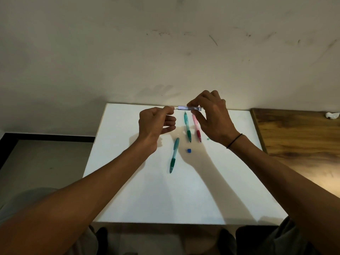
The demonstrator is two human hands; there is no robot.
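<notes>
My right hand [213, 118] pinches a small clear lead case [190, 108] level above the far edge of the white table [184, 190]. My left hand [156, 122] pinches something very thin just left of the case's open end; a fine dark lead [176, 108] shows between them. Below on the table lie a teal mechanical pencil [174, 155], a second teal pencil [187, 127] and a pink-and-red one [196, 127], partly hidden by my right hand. A small blue cap [189, 150] sits between them.
A brown wooden table [298, 137] adjoins on the right, with a crumpled white paper [332, 115] at its far edge. A scuffed wall [165, 52] rises directly behind. A small teal bit [208, 138] lies by my right wrist.
</notes>
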